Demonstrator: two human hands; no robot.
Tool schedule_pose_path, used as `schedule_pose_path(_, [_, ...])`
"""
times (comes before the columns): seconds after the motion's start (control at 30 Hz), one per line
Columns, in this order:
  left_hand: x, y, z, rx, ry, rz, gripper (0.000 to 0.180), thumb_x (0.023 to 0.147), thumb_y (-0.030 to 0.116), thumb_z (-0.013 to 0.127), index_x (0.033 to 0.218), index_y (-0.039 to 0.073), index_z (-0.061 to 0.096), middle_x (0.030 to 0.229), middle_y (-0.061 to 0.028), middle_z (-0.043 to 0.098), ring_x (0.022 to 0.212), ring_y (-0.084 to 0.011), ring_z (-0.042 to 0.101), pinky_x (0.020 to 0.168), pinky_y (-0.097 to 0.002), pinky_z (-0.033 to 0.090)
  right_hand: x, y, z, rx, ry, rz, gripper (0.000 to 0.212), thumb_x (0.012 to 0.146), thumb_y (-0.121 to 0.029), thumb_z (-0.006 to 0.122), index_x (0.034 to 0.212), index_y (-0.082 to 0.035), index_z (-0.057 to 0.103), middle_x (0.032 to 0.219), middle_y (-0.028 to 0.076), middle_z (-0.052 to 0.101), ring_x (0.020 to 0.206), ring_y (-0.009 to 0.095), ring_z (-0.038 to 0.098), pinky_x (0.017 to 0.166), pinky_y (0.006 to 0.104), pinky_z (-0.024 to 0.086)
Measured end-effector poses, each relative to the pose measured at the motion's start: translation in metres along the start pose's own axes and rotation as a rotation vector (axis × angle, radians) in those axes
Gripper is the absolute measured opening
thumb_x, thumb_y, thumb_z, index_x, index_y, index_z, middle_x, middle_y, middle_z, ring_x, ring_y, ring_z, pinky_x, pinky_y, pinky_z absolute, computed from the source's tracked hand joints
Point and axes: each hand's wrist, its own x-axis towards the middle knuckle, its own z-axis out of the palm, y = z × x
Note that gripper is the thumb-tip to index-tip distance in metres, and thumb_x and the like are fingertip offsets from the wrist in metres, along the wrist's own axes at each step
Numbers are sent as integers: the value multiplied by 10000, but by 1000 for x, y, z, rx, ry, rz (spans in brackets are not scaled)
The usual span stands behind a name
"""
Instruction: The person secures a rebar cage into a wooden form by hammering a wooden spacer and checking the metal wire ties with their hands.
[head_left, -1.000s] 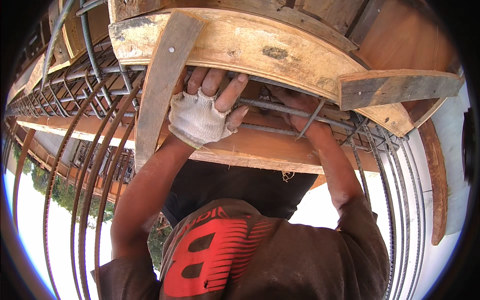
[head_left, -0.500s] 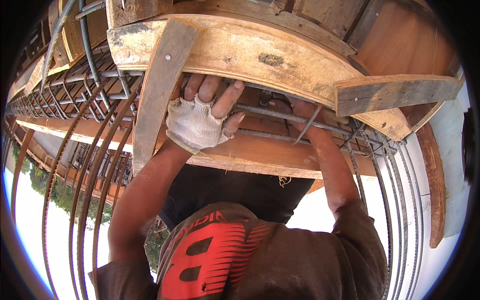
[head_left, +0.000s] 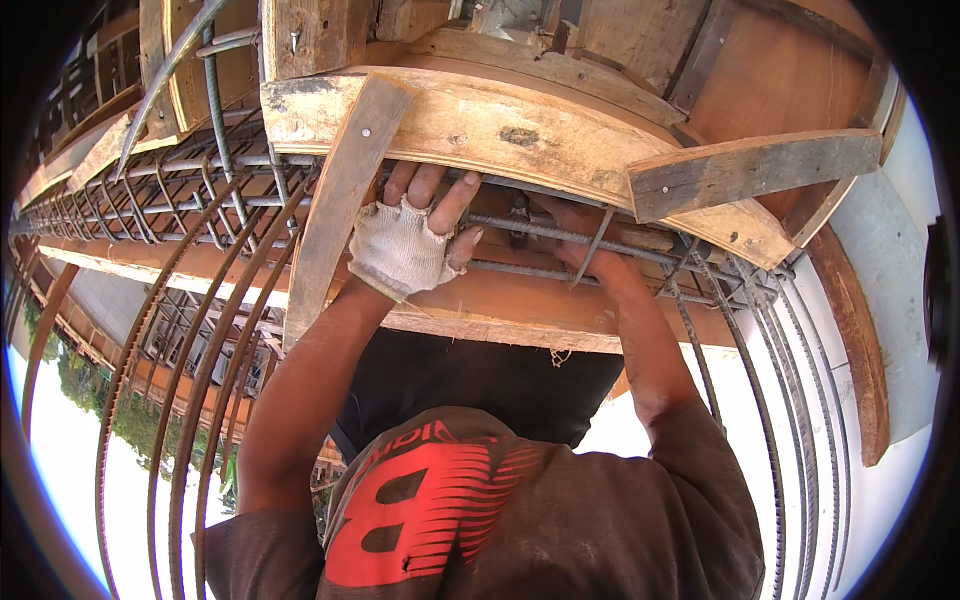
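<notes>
My left hand (head_left: pixel 405 240) wears a whitish knitted glove with bare fingertips. Its fingers are apart and reach up against the lower edge of a curved wooden board (head_left: pixel 500 125); nothing shows in its grasp. Under the same board, my right hand (head_left: pixel 575 235) reaches behind ribbed steel bars (head_left: pixel 625 248). Shadow and the board cover part of its fingers, which look closed around something dark. A small dark object (head_left: pixel 518 215) lies beside them, too shaded to name. Below the bars runs an orange-brown formwork panel (head_left: pixel 500 300).
A grey wooden strip (head_left: pixel 345 200) is nailed across the board's left part, and another plank (head_left: pixel 750 175) juts out at the right. A rebar cage (head_left: pixel 130 205) extends leftward. Long curved bars (head_left: pixel 185 400) hang on the left, with more bars (head_left: pixel 790 400) on the right.
The view has shifted, so the board's left end sits farther right and lower. My right hand has moved slightly left behind the bars. My left hand keeps its place against the board.
</notes>
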Motion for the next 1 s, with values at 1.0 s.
schedule_pose_path(1.0, [3,10,-11,12,26,-12,638,854,367,675,1422,145,487,1411,-177,464,1350,-413,404,1165,-599,226,-5,25,12,-167,48,305,415,985,-260,448,1375,-226,584,1419,136,574,1351,325,513,1106,518,357])
